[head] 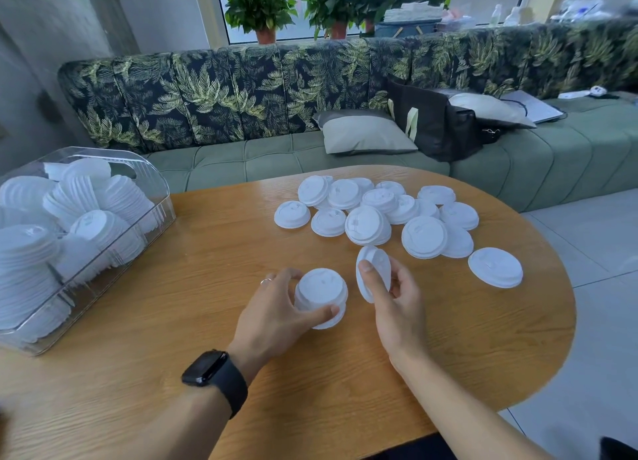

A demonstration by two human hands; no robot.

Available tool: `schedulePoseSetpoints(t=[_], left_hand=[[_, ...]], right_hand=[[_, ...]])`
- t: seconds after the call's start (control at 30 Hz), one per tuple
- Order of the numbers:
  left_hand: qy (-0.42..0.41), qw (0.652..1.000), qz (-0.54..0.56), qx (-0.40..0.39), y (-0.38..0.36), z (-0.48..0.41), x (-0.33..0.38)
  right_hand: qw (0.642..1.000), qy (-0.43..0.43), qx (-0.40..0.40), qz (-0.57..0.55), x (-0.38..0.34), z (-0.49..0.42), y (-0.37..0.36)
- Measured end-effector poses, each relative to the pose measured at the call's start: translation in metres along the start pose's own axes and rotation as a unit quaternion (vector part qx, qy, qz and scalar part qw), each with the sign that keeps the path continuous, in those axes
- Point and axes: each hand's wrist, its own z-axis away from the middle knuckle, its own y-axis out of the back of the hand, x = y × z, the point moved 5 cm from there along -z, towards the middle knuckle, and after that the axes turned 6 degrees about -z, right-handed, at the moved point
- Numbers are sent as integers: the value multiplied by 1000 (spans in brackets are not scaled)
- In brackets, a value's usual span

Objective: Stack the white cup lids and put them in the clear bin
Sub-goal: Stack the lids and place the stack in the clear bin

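My left hand (272,311) grasps a short stack (321,294) of nested lids, thumb on the near edge and fingers curled round the far side. The stack sits low over the table (207,252); I cannot tell whether it touches the wood. My right hand (397,300) pinches a single lid (379,261) by its rim, thumb on one face and fingers behind, with the lid tilted on edge just beside the stack.

Handling: each lid looks light, thin and semi-rigid. I judge that it would flex under a hard squeeze, so grip the outer rim, not the raised centre. The surface appears matte and smooth, so a tall stack could slide apart if it is gripped loosely or tipped.

Shape: round, with a domed top, a stepped rim and a small moulded sip feature. The domes nest one inside the next.

Location: the loose lids (379,214) lie in an overlapping cluster further out on the table, one apart at the right (495,268). The clear bin (152,183) stands at the left edge, rigid and transparent with a rounded back wall, already holding many nested stacks (31,252) lying at various angles. The table is oval, with a wood-grain finish
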Motion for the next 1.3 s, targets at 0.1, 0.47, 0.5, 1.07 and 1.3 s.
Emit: schedulePoseSetpoints(t=[0.1, 0.47, 0.5, 1.07, 1.3], left_hand=[[-19, 998, -63, 1, -2, 10, 0], [-29, 992, -124, -4, -3, 16, 0], [-28, 991, -128, -4, -3, 16, 0], [-183, 971, -72, 139, -6, 28, 45], [-143, 973, -97, 150, -7, 21, 44]], right_hand=[[1000, 1, 4, 0, -2, 0, -1], [998, 1, -11, 66, 1, 1, -3], [997, 1, -15, 74, 1, 1, -5], [996, -59, 29, -56, 3, 11, -25], [989, -91, 11, -113, -1, 21, -33]])
